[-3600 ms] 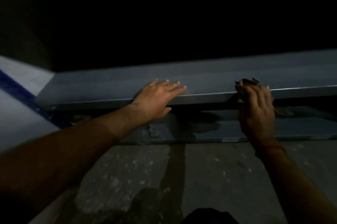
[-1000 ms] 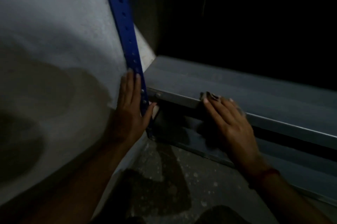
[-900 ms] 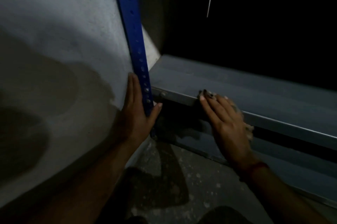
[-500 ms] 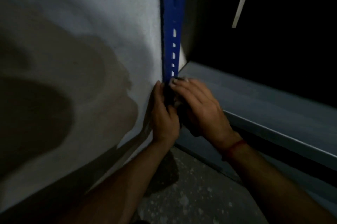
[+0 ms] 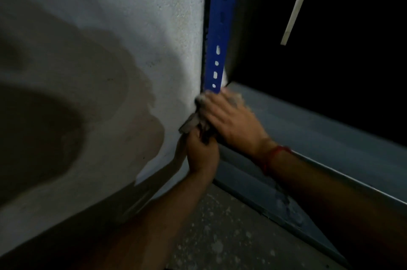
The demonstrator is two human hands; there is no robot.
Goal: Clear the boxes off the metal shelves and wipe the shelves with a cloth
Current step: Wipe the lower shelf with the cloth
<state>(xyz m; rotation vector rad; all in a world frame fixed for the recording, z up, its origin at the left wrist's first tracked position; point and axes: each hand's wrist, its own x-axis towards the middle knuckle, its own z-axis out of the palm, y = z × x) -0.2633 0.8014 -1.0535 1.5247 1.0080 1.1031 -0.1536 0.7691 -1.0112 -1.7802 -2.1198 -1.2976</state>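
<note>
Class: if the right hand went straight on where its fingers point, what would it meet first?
Probably the white wall beside the blue upright: the right hand presses the cloth there, fingers pointing up-left. Depth is unclear.

Wall (image 5: 110, 49) on the left, post (image 5: 220, 27) standing tight against its edge. The shelf (image 5: 308, 137) runs off right from the post. At that corner the right hand (image 5: 231, 122) lies on the cloth (image 5: 191, 123), over the post. The left hand (image 5: 202, 153) is just below, round the post. A lower shelf (image 5: 275, 210) is underneath, with the floor (image 5: 220, 236) in front.
</note>
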